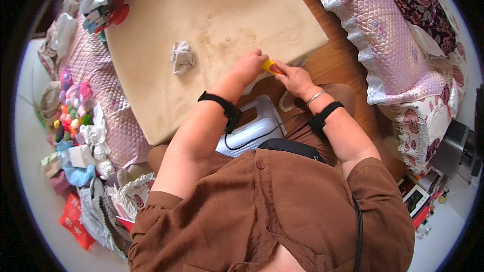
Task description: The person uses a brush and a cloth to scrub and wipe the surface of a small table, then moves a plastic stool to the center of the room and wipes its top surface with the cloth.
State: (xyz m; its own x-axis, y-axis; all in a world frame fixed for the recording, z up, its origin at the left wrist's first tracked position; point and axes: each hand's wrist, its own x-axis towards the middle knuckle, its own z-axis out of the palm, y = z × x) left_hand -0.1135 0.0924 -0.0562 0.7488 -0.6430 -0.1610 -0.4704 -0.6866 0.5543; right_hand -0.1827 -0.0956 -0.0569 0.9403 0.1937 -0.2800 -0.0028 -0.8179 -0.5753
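Note:
My right hand [297, 79] is closed around a yellow and dark red handled tool [273, 67], held near the front corner of a table with a beige cover [159, 94]. What kind of tool it is, I cannot tell. The fingers of my left hand [249, 64] are at its yellow end, and their tips are partly hidden. A crumpled pale cloth [182, 58] lies on the cover, left of both hands. Smudges and small ring marks show on the cover beyond my hands.
Below the table edge is a light blue plastic stool [251, 132], close to my legs. A quilted pink cover [382, 37] drapes a seat at right. Colourful yarn balls [73, 109] and cloths lie at left. Several items stand at the table's far left corner, including a red object [119, 9].

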